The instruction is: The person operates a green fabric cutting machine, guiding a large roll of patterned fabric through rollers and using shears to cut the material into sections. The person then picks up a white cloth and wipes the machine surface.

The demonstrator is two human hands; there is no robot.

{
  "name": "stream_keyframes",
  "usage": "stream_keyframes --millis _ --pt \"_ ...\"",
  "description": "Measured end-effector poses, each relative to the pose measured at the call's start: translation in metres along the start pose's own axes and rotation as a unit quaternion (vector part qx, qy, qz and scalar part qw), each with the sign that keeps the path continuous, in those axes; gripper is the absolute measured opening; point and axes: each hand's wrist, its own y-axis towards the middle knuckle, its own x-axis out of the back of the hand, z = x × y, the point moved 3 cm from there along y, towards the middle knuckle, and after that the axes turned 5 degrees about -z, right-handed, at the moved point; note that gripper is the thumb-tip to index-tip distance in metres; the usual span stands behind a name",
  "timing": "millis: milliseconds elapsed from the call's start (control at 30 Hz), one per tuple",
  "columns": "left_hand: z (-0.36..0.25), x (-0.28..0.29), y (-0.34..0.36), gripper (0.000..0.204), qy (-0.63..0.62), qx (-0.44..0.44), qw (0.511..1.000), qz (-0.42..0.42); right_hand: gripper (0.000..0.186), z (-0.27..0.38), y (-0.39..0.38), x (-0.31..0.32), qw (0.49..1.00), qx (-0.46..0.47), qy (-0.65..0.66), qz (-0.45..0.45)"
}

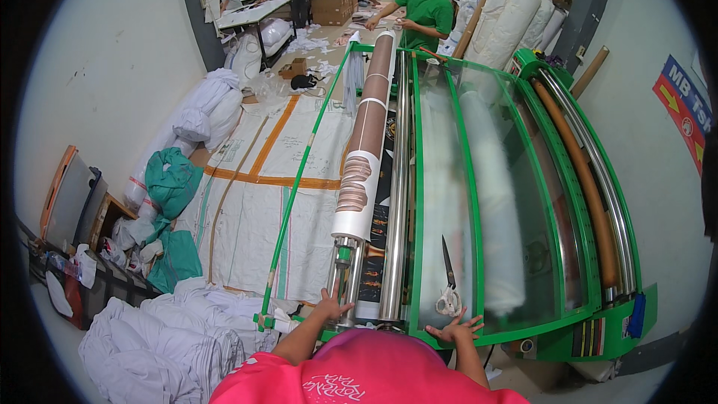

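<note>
My left hand is open, its fingers spread against the near end of the steel rollers. Just beyond it, a long roll of white sheet printed in brown lies along those rollers. My right hand is also open, fingers apart, over the near green edge of the machine. Close past its fingertips, scissors with white handles and dark blades lie on the clear panel, blades pointing away from me. Beneath the panels, a pale fabric roll shows blurrily.
A person in a green shirt stands at the machine's far end. White cloth is heaped at the near left, and a green rod runs along the machine's left side. Wrapped rolls lean at the far right.
</note>
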Motion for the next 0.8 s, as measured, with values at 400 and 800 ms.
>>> stream_keyframes --millis 400,800 --pt "-0.0012 0.0003 -0.0001 0.139 -0.007 -0.002 1.000 0.002 0.182 -0.0002 0.0039 -0.0004 1.000 -0.006 -0.005 0.001" --pt "0.0081 -0.0054 0.0043 0.140 -0.005 -0.013 1.000 -0.016 0.182 0.0005 0.0008 -0.0009 1.000 0.007 0.002 -0.003"
